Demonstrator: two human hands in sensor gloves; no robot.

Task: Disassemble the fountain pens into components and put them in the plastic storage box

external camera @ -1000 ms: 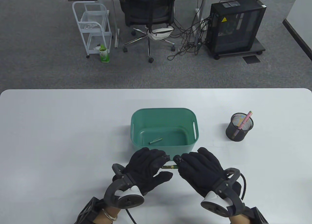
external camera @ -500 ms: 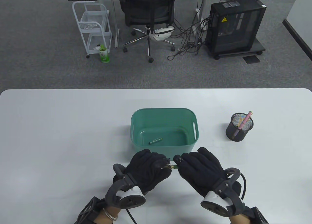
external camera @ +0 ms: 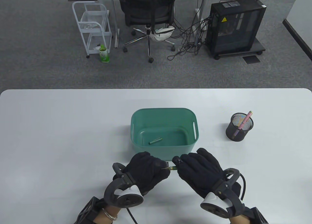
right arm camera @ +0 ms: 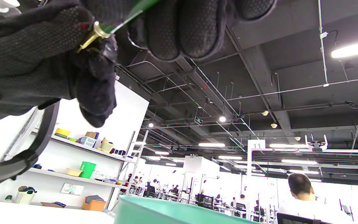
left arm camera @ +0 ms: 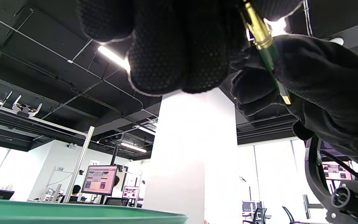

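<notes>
A green fountain pen point(external camera: 172, 168) with a gold band spans the gap between my two hands just in front of the green storage box point(external camera: 136, 126). My left hand point(external camera: 156, 166) grips its nib end with curled fingers. My right hand point(external camera: 181, 164) grips the green barrel. The left wrist view shows the gold band and green barrel of the pen point(left arm camera: 264, 46) running into the right glove. In the right wrist view the gold ring of the pen point(right arm camera: 96, 32) sits at the left glove's fingertips. A green pen cap point(external camera: 155, 141) lies on the box floor.
A black mesh pen holder point(external camera: 238, 131) with a pink pen point(external camera: 245, 122) stands at the right of the white table point(external camera: 61, 136). Beyond the far edge are an office chair, a white cart and a computer tower on the floor.
My left hand's fingers have curled in tighter around the pen's end, and the left thumb has tucked under. Less of the pen shows between the hands. The right hand barely moved.
</notes>
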